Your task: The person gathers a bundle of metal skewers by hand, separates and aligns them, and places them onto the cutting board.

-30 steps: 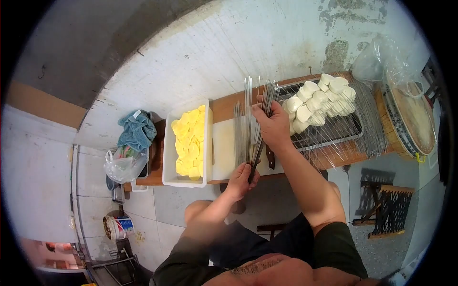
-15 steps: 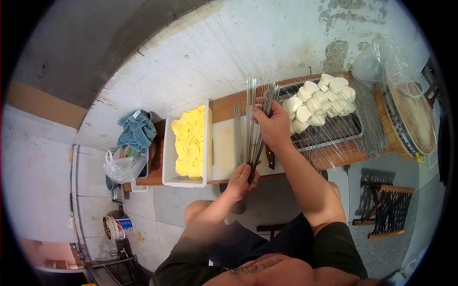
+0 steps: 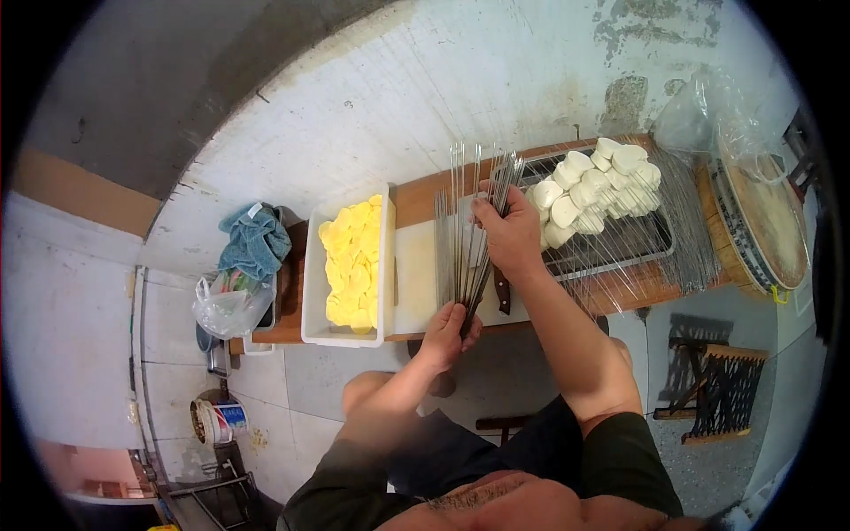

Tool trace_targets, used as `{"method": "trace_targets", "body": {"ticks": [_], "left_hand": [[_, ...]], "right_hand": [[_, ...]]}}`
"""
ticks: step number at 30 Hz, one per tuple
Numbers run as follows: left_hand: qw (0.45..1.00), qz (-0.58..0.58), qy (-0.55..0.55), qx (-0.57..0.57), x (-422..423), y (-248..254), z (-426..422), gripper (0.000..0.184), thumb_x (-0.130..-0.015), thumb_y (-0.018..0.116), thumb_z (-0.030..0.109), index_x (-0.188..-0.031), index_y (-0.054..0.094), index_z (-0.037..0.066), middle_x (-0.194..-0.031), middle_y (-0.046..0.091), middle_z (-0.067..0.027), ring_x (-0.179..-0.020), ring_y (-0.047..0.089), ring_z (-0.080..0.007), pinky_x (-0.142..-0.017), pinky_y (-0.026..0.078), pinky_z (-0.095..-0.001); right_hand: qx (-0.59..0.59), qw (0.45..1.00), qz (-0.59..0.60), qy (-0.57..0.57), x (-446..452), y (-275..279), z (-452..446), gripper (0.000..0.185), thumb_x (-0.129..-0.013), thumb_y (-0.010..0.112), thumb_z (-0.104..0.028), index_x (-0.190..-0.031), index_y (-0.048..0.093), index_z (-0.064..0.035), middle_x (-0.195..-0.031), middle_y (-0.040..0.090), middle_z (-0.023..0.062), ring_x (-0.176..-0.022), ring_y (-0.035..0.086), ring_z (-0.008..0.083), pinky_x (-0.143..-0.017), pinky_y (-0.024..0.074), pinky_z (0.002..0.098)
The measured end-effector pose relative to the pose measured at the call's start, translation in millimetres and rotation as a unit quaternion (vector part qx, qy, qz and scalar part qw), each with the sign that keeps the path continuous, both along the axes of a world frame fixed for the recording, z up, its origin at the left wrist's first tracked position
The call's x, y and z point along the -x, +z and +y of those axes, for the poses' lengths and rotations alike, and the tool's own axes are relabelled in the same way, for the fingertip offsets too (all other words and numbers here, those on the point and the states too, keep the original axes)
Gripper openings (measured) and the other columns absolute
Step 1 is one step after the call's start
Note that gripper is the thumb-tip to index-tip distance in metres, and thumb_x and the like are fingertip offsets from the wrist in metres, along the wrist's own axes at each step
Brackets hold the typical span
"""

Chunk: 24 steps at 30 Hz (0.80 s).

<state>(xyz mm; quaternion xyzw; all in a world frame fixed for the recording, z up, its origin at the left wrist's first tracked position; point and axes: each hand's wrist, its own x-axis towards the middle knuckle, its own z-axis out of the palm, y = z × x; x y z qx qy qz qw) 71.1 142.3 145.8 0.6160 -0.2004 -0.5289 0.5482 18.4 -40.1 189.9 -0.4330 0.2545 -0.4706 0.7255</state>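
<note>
Skewers [image 3: 475,270], a thin metal bundle, sit between the two hands, over the board [image 3: 414,288] and near edge of the table [image 3: 421,189]. Left hand [image 3: 450,336] closed round the lower ends, fingers wrapped; probably gathers the butts so the bundle does not scatter. Right hand [image 3: 511,232] higher up, thumb and fingers closed on part of the same bundle; far tips run past it, fanned into loose groups. Two holds set apart, likely because one alone would let such long shafts splay. Another thin row shows just left of the bundle; cannot tell whether held or lying on the board. Knife [image 3: 503,292] beside the right forearm, handle toward the body, seemingly for an easy grasp. Tub [image 3: 386,265] of yellow slices [image 3: 352,265] left of the board; its high walls presumably contain the loose heap. To the right, tray [image 3: 670,243] with white pieces [image 3: 584,190] piled up, metal shafts jutting over its near rim; that overhang perhaps comes from shafts longer than the tray is wide.
</note>
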Motion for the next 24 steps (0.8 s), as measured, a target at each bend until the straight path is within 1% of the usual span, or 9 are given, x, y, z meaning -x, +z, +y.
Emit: {"method": "trace_targets", "body": {"ticks": [3, 6, 9, 12, 15, 18, 21, 24], "left_hand": [[1.0, 0.007, 0.003, 0.008, -1.4, -0.3, -0.3, 0.033, -0.101, 0.035, 0.037, -0.094, 0.047, 0.007, -0.069, 0.055, -0.0054, -0.052, 0.044, -0.0106, -0.044, 0.034, -0.0225], [0.999, -0.042, -0.002, 0.012, -2.6, -5.3, 1.0, 0.033, -0.101, 0.035, 0.036, -0.095, 0.047, 0.007, -0.068, 0.054, -0.0055, -0.051, 0.044, -0.0105, -0.044, 0.034, -0.0222], [1.0, -0.027, -0.01, 0.003, -2.8, 3.2, -0.2, 0.032, -0.102, 0.034, 0.036, -0.093, 0.046, 0.007, -0.068, 0.054, -0.0057, -0.05, 0.044, -0.0105, -0.043, 0.034, -0.022], [1.0, -0.003, 0.024, 0.006, -2.1, -1.8, -0.7, 0.031, -0.102, 0.034, 0.035, -0.098, 0.048, 0.006, -0.068, 0.054, -0.0058, -0.05, 0.044, -0.0106, -0.043, 0.034, -0.0219], [1.0, 0.008, 0.004, 0.008, -4.6, -0.3, -0.2, 0.032, -0.102, 0.035, 0.034, -0.106, 0.049, 0.006, -0.068, 0.055, -0.0059, -0.05, 0.044, -0.0107, -0.043, 0.034, -0.022], [1.0, 0.006, 0.021, -0.014, -3.3, 0.0, -0.6, 0.033, -0.102, 0.036, 0.033, -0.113, 0.049, 0.005, -0.069, 0.055, -0.0062, -0.05, 0.044, -0.0107, -0.043, 0.034, -0.022], [1.0, 0.01, 0.022, -0.007, -2.5, 1.2, 0.0, 0.033, -0.101, 0.037, 0.034, -0.113, 0.049, 0.005, -0.07, 0.056, -0.0064, -0.05, 0.044, -0.0109, -0.045, 0.034, -0.0219], [1.0, 0.008, 0.013, -0.005, -4.7, -2.7, 0.2, 0.033, -0.101, 0.037, 0.034, -0.114, 0.048, 0.005, -0.07, 0.056, -0.0065, -0.051, 0.044, -0.0112, -0.045, 0.035, -0.022]], "right_hand": [[0.009, 1.0, -0.007, -0.015, -2.9, -4.2, -0.4, 0.02, -0.085, 0.061, -0.009, -0.102, 0.059, 0.0009, -0.08, 0.063, 0.0033, -0.07, 0.058, 0.0088, -0.065, 0.047, 0.0241], [0.026, 0.999, 0.018, -0.017, -1.3, -3.6, -1.2, 0.02, -0.085, 0.061, -0.01, -0.102, 0.059, 0.0007, -0.079, 0.062, 0.0031, -0.07, 0.058, 0.0087, -0.065, 0.047, 0.0242], [0.041, 0.999, 0.029, -0.022, -0.4, -4.0, -0.9, 0.022, -0.085, 0.06, -0.01, -0.105, 0.058, 0.0006, -0.081, 0.062, 0.0035, -0.07, 0.058, 0.0089, -0.065, 0.0473, 0.0245], [0.035, 0.999, 0.017, -0.033, -3.0, -7.1, -0.6, 0.021, -0.085, 0.06, -0.01, -0.104, 0.057, 0.0002, -0.082, 0.061, 0.0036, -0.07, 0.059, 0.0098, -0.065, 0.0477, 0.0249], [0.022, 0.999, 0.017, -0.026, -2.7, -4.3, 0.5, 0.016, -0.085, 0.059, -0.009, -0.098, 0.055, -0.0006, -0.081, 0.06, 0.0037, -0.069, 0.06, 0.011, -0.064, 0.048, 0.0255], [0.036, 0.999, 0.019, -0.036, -2.3, -3.9, 1.3, 0.011, -0.085, 0.059, -0.008, -0.091, 0.053, -0.0017, -0.076, 0.059, 0.0033, -0.069, 0.061, 0.0113, -0.063, 0.0476, 0.0256], [0.035, 0.998, 0.032, -0.04, -1.6, -2.0, 1.5, 0.011, -0.084, 0.06, -0.009, -0.088, 0.052, -0.0017, -0.073, 0.058, 0.0035, -0.069, 0.062, 0.0116, -0.063, 0.0472, 0.0255], [0.088, 0.991, 0.081, -0.058, -3.2, -10.6, -1.9, 0.009, -0.084, 0.06, -0.008, -0.087, 0.053, -0.0023, -0.071, 0.058, 0.0028, -0.067, 0.06, 0.0108, -0.06, 0.0457, 0.0249]]}}
